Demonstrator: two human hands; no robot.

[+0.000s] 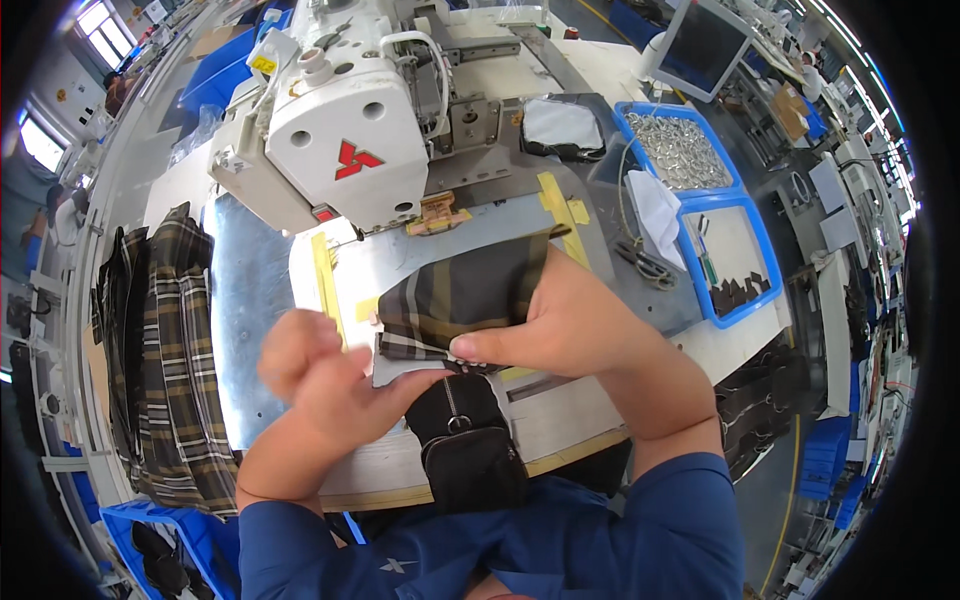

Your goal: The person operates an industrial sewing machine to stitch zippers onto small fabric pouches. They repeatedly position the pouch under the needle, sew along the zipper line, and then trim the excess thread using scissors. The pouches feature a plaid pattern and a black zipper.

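My right hand (545, 325) is closed on a plaid fabric piece (460, 290) in brown, black and grey, its thumb pressing on the near edge. My left hand (325, 390) is beside the fabric's left side, its thumb stretched toward that near edge. Its other fingers look bent but are smeared by motion, so whether they hold anything is unclear. Below the hands, a black zipped pouch (475, 465) with a small metal ring hangs over the table's front edge. The white sewing machine (350, 130) stands just beyond the fabric.
Stacked plaid fabric pieces (180, 370) lie at the left. To the right are a blue tray of metal rings (680, 150), a blue tray with dark scraps (735, 290), scissors (645, 265) and a white cloth (655, 215). A monitor (700, 48) stands behind; a blue crate (205, 530) is lower left.
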